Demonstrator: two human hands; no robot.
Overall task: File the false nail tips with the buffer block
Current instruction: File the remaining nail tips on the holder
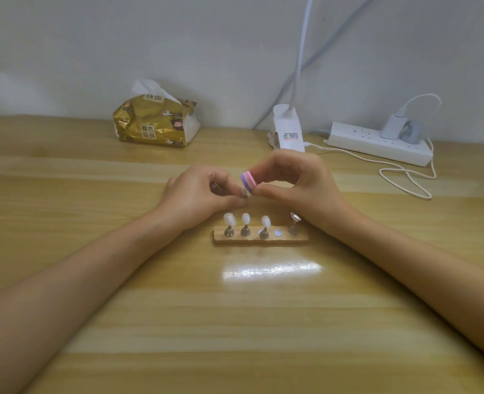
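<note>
The right hand (297, 180) pinches the buffer block (248, 182) between thumb and fingertips, just above the middle of the counter (93, 308). The left hand (198, 191) is closed on something small pressed against the block's lower edge — most likely a nail tip on its peg, though the fingers hide it and I cannot tell for sure.

The block looks light and spongy, with pink and purple layers; a grip on its flat sides leaves the abrasive edge free. The false nail tips are thin, glossy plastic — probably slippery and easily flexed — so the metal stem below is the safer place to hold, with light strokes.

On the wooden stand (260, 239), at 6 o'clock from the hands, I count four pegs standing: three carry pale tips (246, 218), and the fourth at the 3 o'clock end shows a clearer tip (294, 216). One bare round socket (277, 233) sits between the third and fourth.

One tissue pack (155, 123) lies at 11 o'clock, one power strip (377, 143) at 2 o'clock.
</note>
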